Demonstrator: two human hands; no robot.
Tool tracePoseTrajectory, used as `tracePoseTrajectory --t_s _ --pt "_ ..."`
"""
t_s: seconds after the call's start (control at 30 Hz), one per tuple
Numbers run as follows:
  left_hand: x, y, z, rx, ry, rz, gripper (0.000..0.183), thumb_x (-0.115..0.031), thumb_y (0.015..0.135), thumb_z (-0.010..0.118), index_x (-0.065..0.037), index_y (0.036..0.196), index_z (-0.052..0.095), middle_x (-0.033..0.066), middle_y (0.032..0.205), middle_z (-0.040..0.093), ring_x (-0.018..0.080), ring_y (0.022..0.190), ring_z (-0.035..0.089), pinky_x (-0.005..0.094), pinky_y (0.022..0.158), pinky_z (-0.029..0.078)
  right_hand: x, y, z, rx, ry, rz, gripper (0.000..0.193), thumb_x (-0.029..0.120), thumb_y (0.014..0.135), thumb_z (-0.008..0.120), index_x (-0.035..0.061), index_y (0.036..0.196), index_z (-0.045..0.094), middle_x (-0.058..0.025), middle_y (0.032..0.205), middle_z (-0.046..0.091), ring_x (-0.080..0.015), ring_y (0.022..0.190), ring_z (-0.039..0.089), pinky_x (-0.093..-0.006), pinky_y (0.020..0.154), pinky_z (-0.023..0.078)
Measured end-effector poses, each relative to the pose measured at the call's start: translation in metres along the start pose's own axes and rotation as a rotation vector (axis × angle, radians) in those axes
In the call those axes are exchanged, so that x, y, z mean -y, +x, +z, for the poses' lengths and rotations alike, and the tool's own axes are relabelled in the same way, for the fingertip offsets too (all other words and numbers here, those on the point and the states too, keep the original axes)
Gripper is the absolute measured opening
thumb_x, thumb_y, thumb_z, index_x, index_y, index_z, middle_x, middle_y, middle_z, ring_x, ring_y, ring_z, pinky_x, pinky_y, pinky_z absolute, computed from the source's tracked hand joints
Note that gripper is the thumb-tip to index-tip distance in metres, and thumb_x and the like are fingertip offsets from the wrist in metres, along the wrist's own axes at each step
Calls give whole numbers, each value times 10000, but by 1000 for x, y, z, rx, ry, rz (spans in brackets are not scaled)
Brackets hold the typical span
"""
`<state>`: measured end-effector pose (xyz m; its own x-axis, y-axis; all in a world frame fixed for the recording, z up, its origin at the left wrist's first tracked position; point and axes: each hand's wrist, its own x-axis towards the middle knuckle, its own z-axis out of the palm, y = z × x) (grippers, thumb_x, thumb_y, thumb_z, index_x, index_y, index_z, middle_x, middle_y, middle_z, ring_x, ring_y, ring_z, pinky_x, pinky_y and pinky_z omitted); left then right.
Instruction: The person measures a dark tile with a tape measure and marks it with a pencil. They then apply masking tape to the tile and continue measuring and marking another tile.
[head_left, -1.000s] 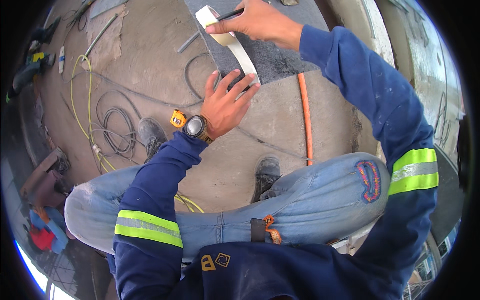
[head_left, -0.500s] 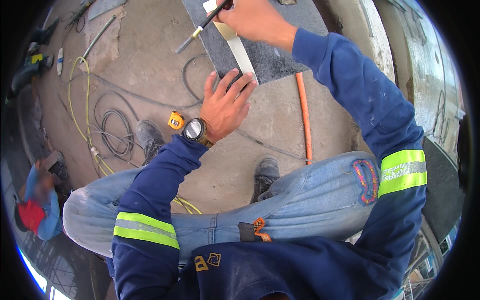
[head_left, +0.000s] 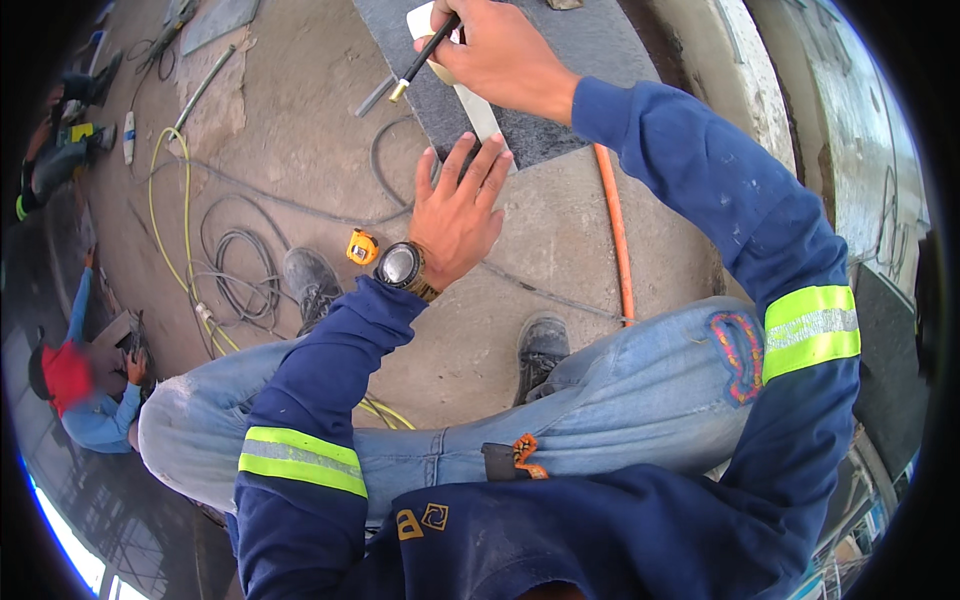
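A dark grey stone slab lies in front of me, with a pale, ruler-like straight strip across its left part. My left hand lies flat, fingers spread, its fingertips pressing on the strip's near end at the slab's edge. Between the fingers of my right hand is a slim black pen-like tool with a brass-coloured tip, held above the slab and slanting down to the left. The right hand partly covers the strip's far end.
An orange-yellow tape measure sits on the floor left of my left wrist. Grey cable, yellow cable and an orange hose run across the concrete. At far left, a person in a red and blue top crouches.
The black tool's tip has lifted and drawn back from the grey bar at the slab's left edge. My left hand still presses on the strip. The crouching person has reached an arm forward.
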<state>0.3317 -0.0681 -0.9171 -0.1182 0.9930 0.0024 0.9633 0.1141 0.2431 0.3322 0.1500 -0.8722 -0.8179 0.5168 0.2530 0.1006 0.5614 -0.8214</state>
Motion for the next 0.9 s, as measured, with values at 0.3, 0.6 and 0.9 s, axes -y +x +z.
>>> tracePoseTrajectory --t_s 0.3,0.6,0.9 --pt "18 15 1 -18 41 22 853 -328 842 778 -155 1574 374 45 1674 278 348 1540 224 663 1174 198 -1 0 -2 17 26 -30 212 157 883 638 -16 962 544 -288 786 651 -484 807 662 -536 698 493" --pt "69 -20 20 -373 -155 -4 769 -423 818 807 -124 1449 486 153 1573 393 372 1464 360 617 1143 285 3 4 -7 -41 -29 94 337 224 837 726 -24 945 524 -280 746 649 -471 778 675 -523 682 510" --pt "151 -124 43 339 29 -204 707 -382 723 885 -85 1278 565 122 1202 566 333 1070 572 450 919 482 -6 15 -21 -66 -309 101 658 597 803 807 32 917 490 -157 671 565 -363 650 611 -473 602 457"
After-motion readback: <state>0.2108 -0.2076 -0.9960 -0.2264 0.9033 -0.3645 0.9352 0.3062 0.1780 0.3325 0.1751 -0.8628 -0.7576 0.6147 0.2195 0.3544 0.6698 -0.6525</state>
